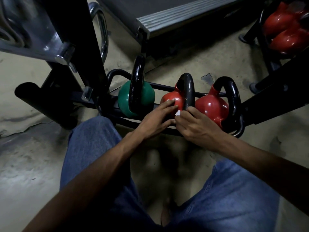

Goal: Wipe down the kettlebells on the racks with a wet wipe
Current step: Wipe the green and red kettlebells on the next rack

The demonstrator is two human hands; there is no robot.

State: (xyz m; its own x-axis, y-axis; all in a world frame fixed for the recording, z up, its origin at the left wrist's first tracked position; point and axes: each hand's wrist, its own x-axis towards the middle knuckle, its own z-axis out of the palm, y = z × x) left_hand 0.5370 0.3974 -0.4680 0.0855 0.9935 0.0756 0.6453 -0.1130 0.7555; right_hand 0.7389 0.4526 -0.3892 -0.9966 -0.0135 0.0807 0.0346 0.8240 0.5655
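The left hand [157, 118] lies flat, its fingers [168, 103] straight and resting on the body of the middle red kettlebell [172, 98]. The right hand [192, 126] has its fingers curled, pinching a small white wet wipe [178, 113], of which only a scrap shows. That scrap sits between the two hands, at the base of the bell's black handle [189, 91].

The green kettlebell [124, 99] stands beyond the left fingers on their outer side. A second red kettlebell [212, 106] sits just beside the right fingers on their outer side. All three rest on the thin rails of a low rack [163, 87].

Judging from here, the wipe looks bunched very small, so it may cover little surface per stroke and leave the far side of the bell and the top of the handle untouched. The bell rests only on rails. A hard push from the flat left hand could roll or tip it against its neighbour, and the right fingers, tucked between handle and next bell, could get nipped. The light is poor, so missed patches would be hard to spot.
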